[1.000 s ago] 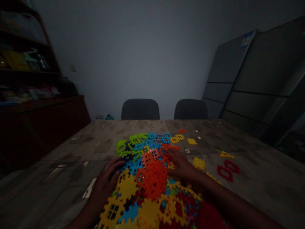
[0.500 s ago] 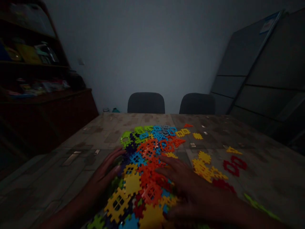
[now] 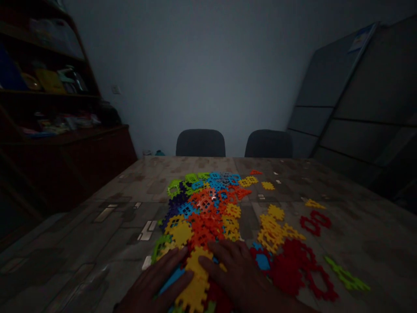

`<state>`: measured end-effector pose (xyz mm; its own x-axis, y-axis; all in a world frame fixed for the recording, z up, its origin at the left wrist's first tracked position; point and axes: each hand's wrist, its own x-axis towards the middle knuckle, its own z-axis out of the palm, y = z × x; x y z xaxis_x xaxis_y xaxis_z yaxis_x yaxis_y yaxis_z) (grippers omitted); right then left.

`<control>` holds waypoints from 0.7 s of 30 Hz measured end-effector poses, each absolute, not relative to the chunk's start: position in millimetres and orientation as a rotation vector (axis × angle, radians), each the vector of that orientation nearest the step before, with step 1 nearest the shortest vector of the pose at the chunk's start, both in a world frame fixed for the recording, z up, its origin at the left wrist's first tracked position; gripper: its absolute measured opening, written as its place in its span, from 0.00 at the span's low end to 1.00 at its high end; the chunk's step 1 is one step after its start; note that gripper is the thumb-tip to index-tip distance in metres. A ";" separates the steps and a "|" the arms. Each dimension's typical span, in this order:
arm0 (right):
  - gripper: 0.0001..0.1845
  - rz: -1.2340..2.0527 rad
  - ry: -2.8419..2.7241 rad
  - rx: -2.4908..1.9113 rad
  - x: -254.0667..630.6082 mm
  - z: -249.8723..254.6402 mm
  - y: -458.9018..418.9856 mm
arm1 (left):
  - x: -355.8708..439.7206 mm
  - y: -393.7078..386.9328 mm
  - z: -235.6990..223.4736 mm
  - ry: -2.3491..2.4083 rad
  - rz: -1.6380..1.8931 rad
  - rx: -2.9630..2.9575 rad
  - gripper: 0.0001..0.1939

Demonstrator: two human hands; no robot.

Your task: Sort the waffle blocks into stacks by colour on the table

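A heap of flat plastic interlocking pieces [image 3: 205, 208] in orange, yellow, blue, green and red lies on the patterned table [image 3: 97, 226]. My left hand [image 3: 153, 284] rests on the near end of the heap, fingers stretched flat over a blue piece. My right hand [image 3: 241, 276] lies beside it, fingers spread flat on the pieces, next to a yellow piece [image 3: 195, 282]. Neither hand grips anything. The room is dim.
Loose yellow pieces [image 3: 275, 228], red ring pieces [image 3: 314, 219] and a green piece [image 3: 347, 276] lie to the right. Two dark chairs [image 3: 200, 142] stand at the far edge. A dark shelf unit [image 3: 48, 117] is on the left, grey panels [image 3: 358, 100] on the right.
Both hands have slid back toward me over the heap, from its middle to its near end. The pieces have spread out to the right as they moved.
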<state>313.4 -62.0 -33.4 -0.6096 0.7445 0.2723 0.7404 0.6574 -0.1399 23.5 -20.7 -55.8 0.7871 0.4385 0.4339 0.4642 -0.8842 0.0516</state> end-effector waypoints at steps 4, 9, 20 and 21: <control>0.42 0.268 -2.345 -1.260 299.7 -12.6 -45.1 | 34.0 -8.2 -32.6 -1.006 -0.970 -3.026 0.27; 0.29 0.414 -2.128 -1.369 285.9 2.5 7.2 | 57.6 32.2 -19.9 -1.578 -1.308 -2.966 0.20; 0.17 0.417 -1.961 -1.518 358.3 12.6 109.9 | 41.9 117.7 -7.3 -1.532 -1.331 -2.902 0.24; 0.18 0.423 -1.964 -1.532 363.3 11.1 112.3 | 35.2 117.1 -8.9 -1.558 -1.316 -2.880 0.25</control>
